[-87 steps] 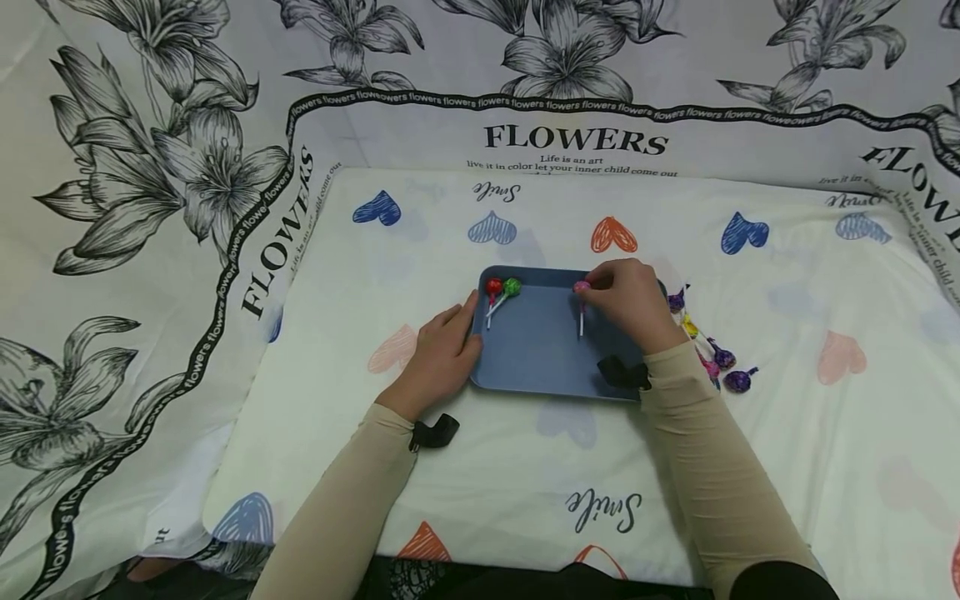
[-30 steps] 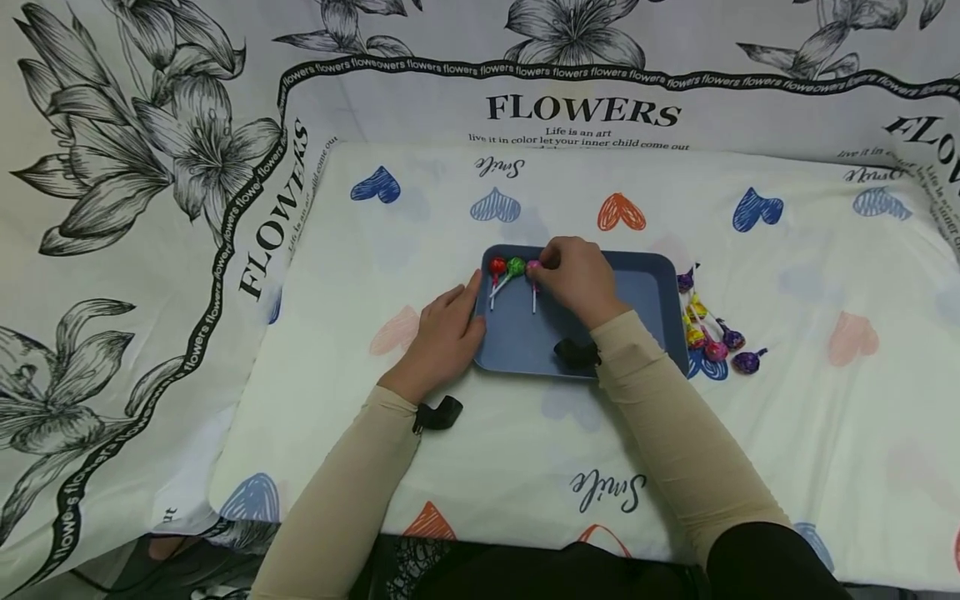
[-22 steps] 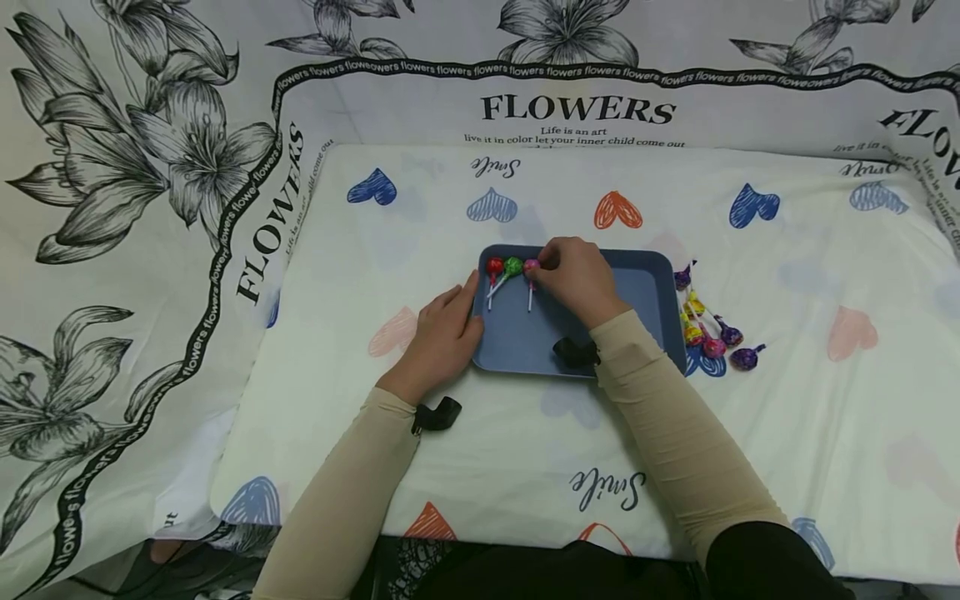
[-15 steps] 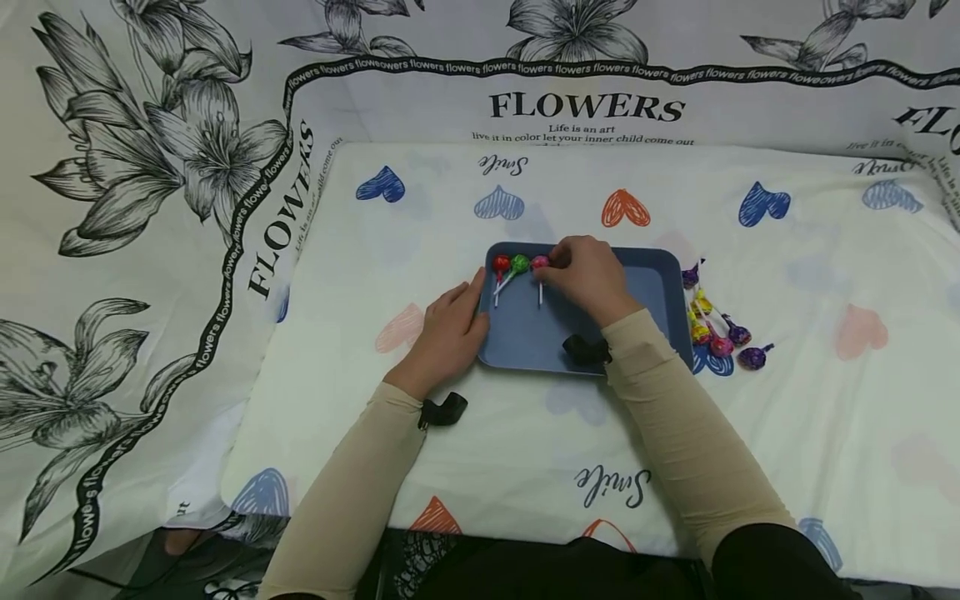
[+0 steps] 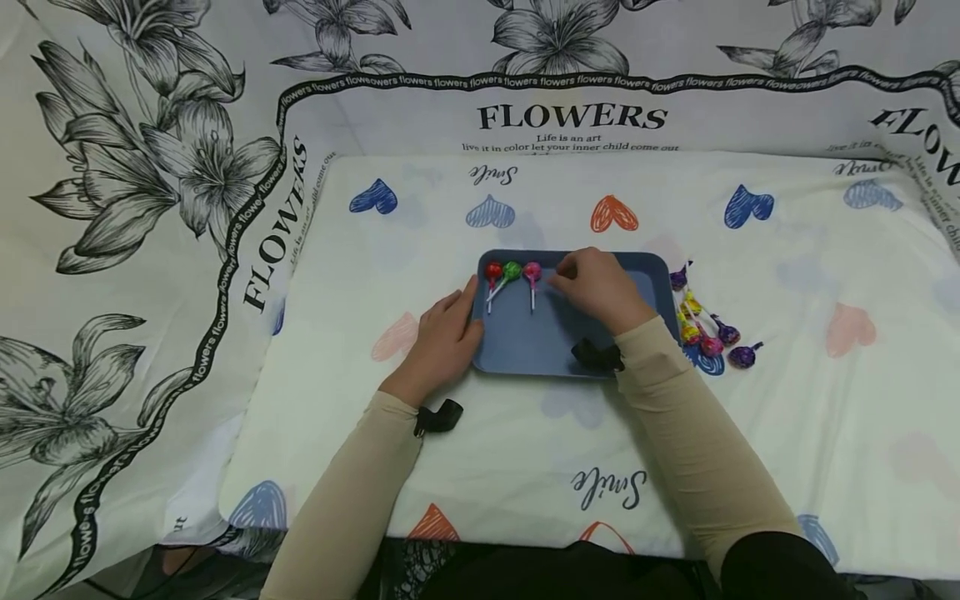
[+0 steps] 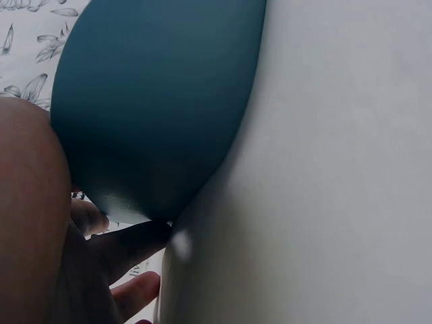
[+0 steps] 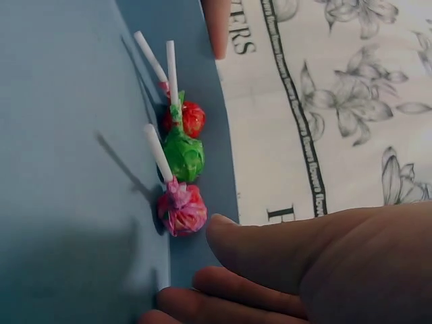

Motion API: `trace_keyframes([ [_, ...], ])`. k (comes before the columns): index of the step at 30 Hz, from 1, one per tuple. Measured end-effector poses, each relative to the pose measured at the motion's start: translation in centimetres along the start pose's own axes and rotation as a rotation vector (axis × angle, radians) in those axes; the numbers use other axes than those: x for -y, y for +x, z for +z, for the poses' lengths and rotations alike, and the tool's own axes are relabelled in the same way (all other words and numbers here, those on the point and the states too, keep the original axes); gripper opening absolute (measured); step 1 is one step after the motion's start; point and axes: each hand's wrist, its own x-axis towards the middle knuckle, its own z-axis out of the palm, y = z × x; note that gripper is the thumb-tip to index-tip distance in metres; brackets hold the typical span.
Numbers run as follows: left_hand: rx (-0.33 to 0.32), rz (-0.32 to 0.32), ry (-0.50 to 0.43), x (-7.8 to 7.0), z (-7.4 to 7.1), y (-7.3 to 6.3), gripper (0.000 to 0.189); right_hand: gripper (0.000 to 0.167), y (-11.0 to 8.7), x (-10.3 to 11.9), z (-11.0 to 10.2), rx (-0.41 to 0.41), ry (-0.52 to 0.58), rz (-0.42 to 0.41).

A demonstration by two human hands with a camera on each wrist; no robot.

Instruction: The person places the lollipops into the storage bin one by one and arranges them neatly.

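The person's left hand (image 5: 442,337) lies along the left side of a blue-grey tray (image 5: 525,354), its fingers stretched out rather than curled, touching the edge. Inside the tray, near the far left corner, three wrapped lollipops lie in a row: a red lollipop (image 5: 492,271), a green lollipop (image 5: 512,272) and a pink lollipop (image 5: 532,272). Their heads point to the far edge and their white sticks come back towards the person (the green one's stick slants left, towards the red one's).

The right hand (image 5: 602,290) is over the tray just right of the pink lollipop, its fingers loosely bent and holding nothing; from the right wrist view I can see the thumb parted from the other fingers, near the pink wrapper.

Just beyond the tray's right side, more lollipops lie bunched on the heart-printed cloth (image 5: 510,467) that covers the table: a purple lollipop (image 5: 679,277) farthest off, yellow wrappers (image 5: 692,302), another pink one (image 5: 711,346), and two more purple ones closer in, the outermost set slightly apart. Beige sleeves (image 5: 348,500) cover both forearms, and a black device (image 5: 441,416) sits at each wrist.
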Motion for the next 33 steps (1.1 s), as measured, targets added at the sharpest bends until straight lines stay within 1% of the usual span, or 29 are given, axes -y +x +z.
trace_keyframes([
  [5, -0.002, -0.008, -0.013, 0.2, 0.3, -0.2, 0.069, 0.038, -0.4, -0.6, 0.1, 0.010, 0.010, 0.019],
  [10, -0.002, -0.005, -0.015, 0.3, 0.5, -0.2, 0.068, 0.039, -0.6, -0.9, 0.2, 0.003, 0.018, 0.012],
  [13, 0.001, -0.010, -0.016, 0.2, 0.5, -0.2, 0.068, 0.040, -0.9, -0.9, -0.1, 0.003, 0.013, 0.015],
  [17, 0.003, -0.022, -0.022, 0.1, 0.5, -0.3, 0.069, 0.045, -1.5, -0.8, -0.6, -0.013, 0.003, 0.039],
  [22, 0.001, -0.015, -0.023, 0.0, 0.4, -0.3, 0.068, 0.050, -2.6, -0.9, -1.4, -0.035, -0.013, 0.073],
  [25, 0.002, -0.015, -0.019, 0.0, 0.4, -0.3, 0.068, 0.051, -3.4, -1.1, -1.9, -0.048, -0.007, 0.071],
  [33, -0.001, -0.024, -0.025, -0.4, 0.1, -0.3, 0.068, 0.048, -4.7, -2.1, -3.0, -0.115, 0.027, 0.034],
])
